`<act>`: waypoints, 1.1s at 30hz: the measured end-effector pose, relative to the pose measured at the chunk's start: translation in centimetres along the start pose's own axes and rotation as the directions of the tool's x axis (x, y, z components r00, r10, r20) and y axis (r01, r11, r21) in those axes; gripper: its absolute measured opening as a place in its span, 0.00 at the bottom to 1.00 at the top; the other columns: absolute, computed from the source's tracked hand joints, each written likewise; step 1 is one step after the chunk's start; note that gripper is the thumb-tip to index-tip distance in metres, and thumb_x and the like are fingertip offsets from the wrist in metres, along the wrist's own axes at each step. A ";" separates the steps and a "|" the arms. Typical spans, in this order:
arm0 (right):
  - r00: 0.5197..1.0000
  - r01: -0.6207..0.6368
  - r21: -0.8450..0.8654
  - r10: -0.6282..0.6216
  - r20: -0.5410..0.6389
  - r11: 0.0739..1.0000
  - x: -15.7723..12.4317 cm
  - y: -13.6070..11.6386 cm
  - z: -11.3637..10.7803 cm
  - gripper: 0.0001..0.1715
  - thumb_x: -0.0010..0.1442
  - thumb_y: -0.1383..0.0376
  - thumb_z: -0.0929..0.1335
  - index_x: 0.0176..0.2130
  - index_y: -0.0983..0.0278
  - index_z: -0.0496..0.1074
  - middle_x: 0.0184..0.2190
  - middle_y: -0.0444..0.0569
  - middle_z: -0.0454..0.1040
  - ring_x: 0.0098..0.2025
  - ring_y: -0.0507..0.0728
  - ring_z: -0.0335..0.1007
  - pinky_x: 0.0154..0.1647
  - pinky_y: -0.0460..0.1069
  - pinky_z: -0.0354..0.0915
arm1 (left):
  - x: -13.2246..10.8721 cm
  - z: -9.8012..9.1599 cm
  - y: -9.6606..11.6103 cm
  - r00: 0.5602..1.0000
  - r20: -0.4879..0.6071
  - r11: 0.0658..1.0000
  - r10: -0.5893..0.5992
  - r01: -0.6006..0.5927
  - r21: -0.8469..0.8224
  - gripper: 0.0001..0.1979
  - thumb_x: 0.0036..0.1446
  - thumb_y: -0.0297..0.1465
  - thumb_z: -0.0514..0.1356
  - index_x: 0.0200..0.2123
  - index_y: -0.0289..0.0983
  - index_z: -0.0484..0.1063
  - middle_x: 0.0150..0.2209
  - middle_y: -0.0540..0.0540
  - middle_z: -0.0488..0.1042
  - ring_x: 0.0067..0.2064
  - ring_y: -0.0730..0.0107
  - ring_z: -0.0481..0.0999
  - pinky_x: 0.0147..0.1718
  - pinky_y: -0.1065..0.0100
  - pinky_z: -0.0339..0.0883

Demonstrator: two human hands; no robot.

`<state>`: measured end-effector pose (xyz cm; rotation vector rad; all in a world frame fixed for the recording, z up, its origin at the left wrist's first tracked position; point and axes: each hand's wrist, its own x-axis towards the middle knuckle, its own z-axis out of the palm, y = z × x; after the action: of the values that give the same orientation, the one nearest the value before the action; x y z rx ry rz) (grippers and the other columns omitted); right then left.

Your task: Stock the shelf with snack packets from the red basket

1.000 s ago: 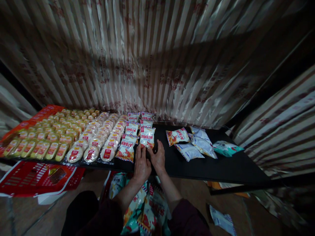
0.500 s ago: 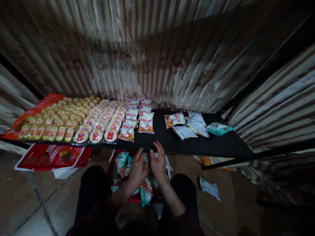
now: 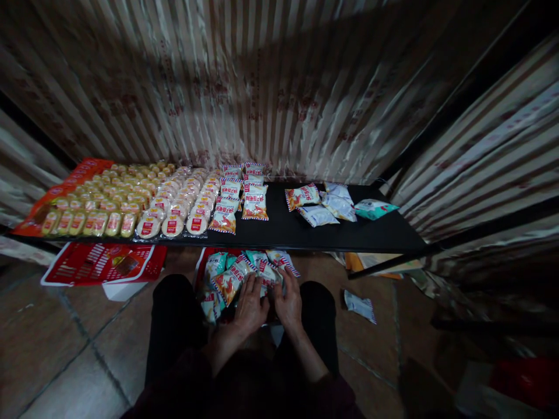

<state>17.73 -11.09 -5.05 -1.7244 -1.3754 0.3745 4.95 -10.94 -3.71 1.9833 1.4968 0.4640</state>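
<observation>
The orange-and-white packet (image 3: 233,280) lay in the red basket (image 3: 201,265), just forward-left of the nearer left hand (image 3: 252,307), its long axis slanting away rightward. That hand's and the right hand's (image 3: 288,302) fingers were slightly parted; dimness hid whether they gripped anything.

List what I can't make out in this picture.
In the head view:
Whether the left hand or right hand grips anything: their backs hide it.
Bottom of the red container: covered by heaped snack bags.
Fine print on the round packets: too small.
Red item, lower right: dark, cut off by the right edge.
</observation>
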 end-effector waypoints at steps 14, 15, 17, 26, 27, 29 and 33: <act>0.996 -0.085 0.011 0.085 -0.002 0.996 -1.7 0.6 1.0 0.26 0.60 0.59 0.59 0.54 0.67 0.66 0.61 0.61 0.58 0.65 0.66 0.51 0.61 0.65 0.54 | -0.2 1.1 0.1 0.997 0.041 0.995 -0.064 0.066 -0.071 0.30 0.55 0.25 0.51 0.62 0.26 0.55 0.66 0.34 0.53 0.67 0.57 0.49 0.65 0.57 0.46; 0.995 -0.100 0.031 0.101 -0.009 0.994 -1.6 0.6 1.0 0.27 0.59 0.59 0.59 0.55 0.67 0.66 0.61 0.61 0.58 0.64 0.66 0.51 0.61 0.65 0.54 | -0.2 1.1 0.0 0.997 0.038 0.994 -0.068 0.071 -0.080 0.30 0.55 0.25 0.52 0.62 0.27 0.56 0.66 0.34 0.53 0.67 0.57 0.49 0.65 0.57 0.47; 0.991 -0.127 0.089 0.129 -0.018 0.988 -1.5 0.5 1.1 0.30 0.59 0.57 0.60 0.56 0.69 0.63 0.60 0.63 0.59 0.64 0.66 0.53 0.61 0.65 0.54 | -0.1 1.0 -0.1 0.997 0.028 0.992 -0.072 0.075 -0.099 0.30 0.54 0.26 0.52 0.62 0.28 0.56 0.66 0.34 0.53 0.67 0.58 0.49 0.65 0.57 0.47; 0.913 -0.399 0.445 0.390 0.116 0.802 -0.6 -1.0 0.7 0.39 0.55 0.51 0.66 0.61 0.62 0.57 0.57 0.58 0.67 0.56 0.61 0.67 0.55 0.57 0.64 | -0.4 1.0 -0.7 0.995 -0.073 0.985 -0.070 0.057 -0.165 0.30 0.54 0.30 0.53 0.61 0.29 0.58 0.65 0.35 0.55 0.67 0.58 0.52 0.64 0.57 0.49; 0.901 -0.425 0.472 0.409 0.141 0.772 -0.5 -0.9 0.8 0.39 0.55 0.50 0.66 0.61 0.62 0.57 0.56 0.58 0.68 0.55 0.61 0.68 0.54 0.56 0.64 | -0.5 1.0 -0.7 0.994 -0.084 0.985 -0.072 0.057 -0.166 0.30 0.54 0.29 0.53 0.61 0.29 0.58 0.65 0.36 0.55 0.67 0.58 0.52 0.64 0.57 0.50; 0.881 -0.466 0.508 0.436 0.186 0.725 -0.2 -0.9 0.9 0.40 0.53 0.50 0.68 0.60 0.63 0.59 0.53 0.57 0.71 0.53 0.61 0.70 0.52 0.55 0.66 | -0.7 0.9 -0.6 0.992 -0.106 0.984 -0.071 0.052 -0.169 0.30 0.54 0.29 0.53 0.61 0.30 0.57 0.65 0.36 0.55 0.67 0.59 0.52 0.64 0.56 0.50; 0.858 -0.491 0.535 0.488 0.160 0.687 0.9 -0.9 1.2 0.33 0.48 0.50 0.70 0.49 0.64 0.69 0.44 0.52 0.76 0.46 0.60 0.73 0.47 0.54 0.68 | -1.0 0.3 0.0 0.991 -0.128 0.981 -0.050 0.025 -0.195 0.29 0.54 0.29 0.52 0.61 0.29 0.57 0.66 0.35 0.53 0.67 0.58 0.51 0.64 0.56 0.50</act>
<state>16.66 -9.79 -4.83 -1.5454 -0.6599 0.9840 4.80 -12.00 -3.89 1.8005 1.5046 0.7092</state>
